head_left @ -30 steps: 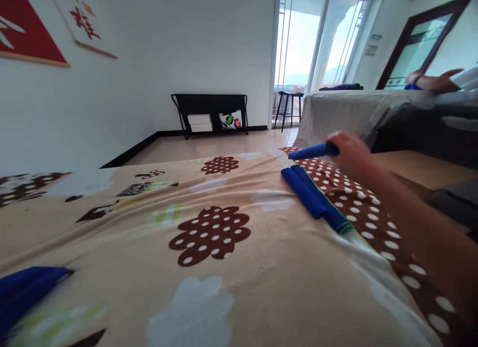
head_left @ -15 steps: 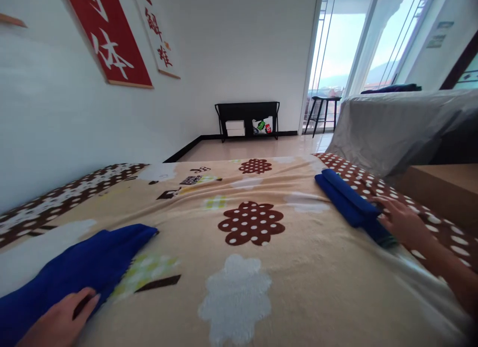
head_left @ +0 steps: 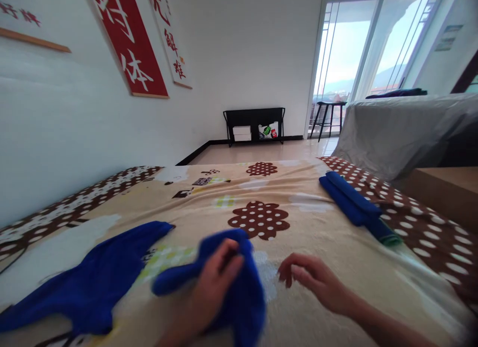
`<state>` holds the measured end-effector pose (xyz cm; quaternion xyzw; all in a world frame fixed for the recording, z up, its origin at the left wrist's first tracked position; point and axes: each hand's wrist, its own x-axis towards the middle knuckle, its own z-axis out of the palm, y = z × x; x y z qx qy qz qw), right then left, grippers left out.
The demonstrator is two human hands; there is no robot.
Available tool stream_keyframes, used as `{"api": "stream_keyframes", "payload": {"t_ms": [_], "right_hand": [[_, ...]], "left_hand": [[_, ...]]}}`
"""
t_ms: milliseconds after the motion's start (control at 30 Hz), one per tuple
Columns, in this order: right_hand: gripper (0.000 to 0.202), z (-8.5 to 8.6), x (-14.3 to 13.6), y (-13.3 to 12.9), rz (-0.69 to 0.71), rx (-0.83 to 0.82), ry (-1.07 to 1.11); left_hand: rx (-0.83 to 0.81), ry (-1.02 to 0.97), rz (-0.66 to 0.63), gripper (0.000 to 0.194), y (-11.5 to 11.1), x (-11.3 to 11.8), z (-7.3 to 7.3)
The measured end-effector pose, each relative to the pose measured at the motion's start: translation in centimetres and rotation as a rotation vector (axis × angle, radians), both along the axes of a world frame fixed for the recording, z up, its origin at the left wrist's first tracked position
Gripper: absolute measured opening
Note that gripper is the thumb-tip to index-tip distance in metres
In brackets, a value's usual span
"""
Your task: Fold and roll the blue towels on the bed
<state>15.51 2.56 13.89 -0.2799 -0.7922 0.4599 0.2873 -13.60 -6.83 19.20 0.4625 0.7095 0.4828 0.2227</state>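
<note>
My left hand grips a blue cloth that hangs bunched and blurred over the middle of the bed. To its right, my right hand hovers above the blanket, fingers loosely curled and apart, with nothing visible in them. A second blue cloth lies spread and crumpled at the left. Farther off on the right rests a folded blue cloth bundle, one green edge showing at its near end. All of this is on a beige blanket patterned with brown dotted flowers.
Brown dotted borders run along both sides of the blanket. A cardboard box and a sheet-covered piece of furniture stand at the right. Beyond the bed are a black rack and a stool. A white wall bounds the left.
My left hand has moved right, lifting a blue cloth from the left. My right hand has come away from the folded bundle toward the middle.
</note>
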Motion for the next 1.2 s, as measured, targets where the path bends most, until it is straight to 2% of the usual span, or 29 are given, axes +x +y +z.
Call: {"api": "stream_keyframes", "payload": {"t_ms": [67,133,167,233,367,500,600,733,800,867,933,1000,1067,1100,1133,1200], "right_hand": [[0.040,0.5,-2.7,-2.2,0.071,-0.077,0.112],[0.040,0.9,-3.7,-3.3,0.019,-0.067,0.132],[0.039,1.1,-3.7,-3.5,-0.017,-0.048,0.109],[0.038,1.4,-3.2,-3.7,-0.053,-0.005,0.045],[0.038,1.2,-2.4,-3.5,-0.045,-0.016,0.009],[0.038,0.0,-2.6,-3.2,-0.045,-0.154,0.122],[0.037,-0.2,-2.6,-3.1,-0.005,-0.223,0.128],[0.029,0.0,-2.6,-3.3,0.014,-0.228,0.080],[0.027,-0.5,-2.5,-3.3,-0.013,-0.218,0.084],[0.025,-1.6,-2.0,-3.0,-0.083,-0.240,0.143],[0.026,-3.0,-1.1,-2.1,-0.199,-0.276,0.235],[0.030,-3.8,0.3,-0.8,-0.343,-0.294,0.326],[0.032,-3.3,1.8,1.0,-0.463,-0.290,0.416],[0.031,-2.2,2.5,1.9,-0.511,-0.281,0.467],[0.029,-0.6,3.1,2.9,-0.547,-0.264,0.518],[0.024,3.8,3.9,4.5,-0.595,-0.204,0.623]], "left_hand": [[-0.046,-0.173,-0.423,0.052,-0.1,4.9,-2.0],[-0.032,-0.335,-0.685,0.042,-0.3,7.9,-3.5],[-0.022,-0.397,-0.741,0.038,-0.3,8.7,-3.9],[-0.028,-0.481,-0.772,0.034,-0.3,9.1,-4.1],[-0.074,-0.504,-0.815,0.033,0.6,8.2,-3.6],[-0.087,-0.539,-0.803,0.035,1.2,7.7,-4.2],[-0.097,-0.552,-0.794,0.036,1.2,7.9,-4.6],[-0.112,-0.433,-0.757,0.031,1.0,8.2,-4.6],[-0.127,-0.416,-0.738,0.029,0.8,8.1,-5.0],[-0.100,-0.495,-0.614,0.028,0.8,7.5,-5.9],[-0.005,-0.646,-0.349,0.029,1.2,6.5,-7.1],[0.104,-0.769,-0.115,0.027,2.0,5.1,-7.8],[0.192,-0.829,-0.043,0.023,3.3,3.6,-6.8],[0.237,-0.838,-0.051,0.022,4.0,2.9,-5.6],[0.295,-0.847,-0.059,0.022,4.9,2.3,-3.8],[0.437,-0.847,-0.082,0.023,6.5,1.5,0.7]]}}
